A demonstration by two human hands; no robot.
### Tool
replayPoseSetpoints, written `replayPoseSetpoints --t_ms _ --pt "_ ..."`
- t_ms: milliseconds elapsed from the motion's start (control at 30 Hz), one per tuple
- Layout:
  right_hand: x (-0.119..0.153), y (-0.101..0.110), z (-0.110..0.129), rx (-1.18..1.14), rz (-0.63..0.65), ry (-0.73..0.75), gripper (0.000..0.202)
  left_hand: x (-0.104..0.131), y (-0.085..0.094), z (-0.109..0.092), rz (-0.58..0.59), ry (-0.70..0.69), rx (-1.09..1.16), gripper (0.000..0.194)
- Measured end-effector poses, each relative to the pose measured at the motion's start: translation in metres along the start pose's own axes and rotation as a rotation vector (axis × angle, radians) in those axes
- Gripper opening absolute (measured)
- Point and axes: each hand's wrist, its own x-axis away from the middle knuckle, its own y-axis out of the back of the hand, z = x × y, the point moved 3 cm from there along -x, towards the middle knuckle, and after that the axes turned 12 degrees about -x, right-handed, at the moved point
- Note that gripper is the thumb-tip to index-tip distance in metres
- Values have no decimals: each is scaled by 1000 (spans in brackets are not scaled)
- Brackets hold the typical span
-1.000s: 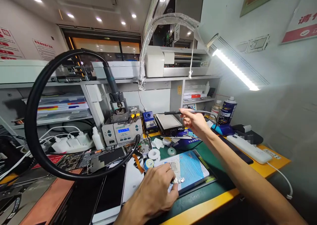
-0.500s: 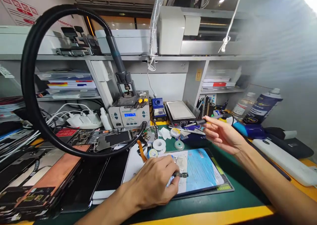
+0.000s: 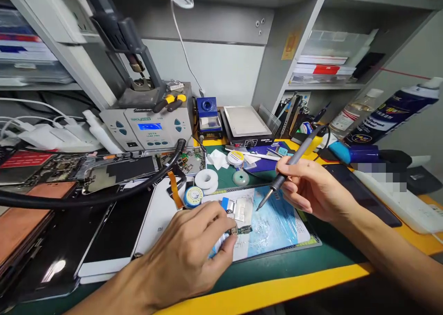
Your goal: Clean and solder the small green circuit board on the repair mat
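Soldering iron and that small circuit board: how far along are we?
Done: the right hand grips the soldering iron, tip pointed down at the blue mat. In hand: the left hand pinches the small circuit board on the mat. Left: the tip hangs clear of the board, so no contact yet.

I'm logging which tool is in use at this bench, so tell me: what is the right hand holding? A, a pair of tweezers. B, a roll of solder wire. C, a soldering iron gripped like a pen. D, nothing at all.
C: the right hand grips a soldering iron like a pen, tip angled down toward the blue mat, while the left hand pinches a small circuit board.
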Motion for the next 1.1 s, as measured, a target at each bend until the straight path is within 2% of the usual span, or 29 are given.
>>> replayPoseSetpoints --t_ms 200,300,333,400,467,533,600,700,867,1000,1100 --pt "1 3 -9 -28 -43 -7 26 0 0 -12 13 16 -102 18" --pt "-1 4 -7 -47 -36 -1 31 -1 14 -3 39 62 -204 16" --pt "-1 4 -6 -49 -30 -1 34 -2 26 7 49 108 -246 16" --pt "-2 4 -4 -49 -20 2 39 -1 61 41 46 330 -392 21" --pt "-3 4 -4 -50 -14 4 37 3 100 85 84 593 -540 28" --pt "-4 5 -4 -50 -7 3 32 6 130 130 203 787 -629 31" --pt "-6 6 -6 -46 2 0 30 7 143 165 319 897 -680 35" --pt "-9 8 -8 -44 18 10 34 4 138 191 413 949 -719 38" --pt "-14 9 -9 -52 38 49 32 -2 123 190 436 926 -752 38" --pt "-15 10 -9 -46 60 48 36 -7 134 178 416 872 -756 38" --pt "-14 10 -7 -43 72 42 39 -13 141 153 379 795 -734 37"
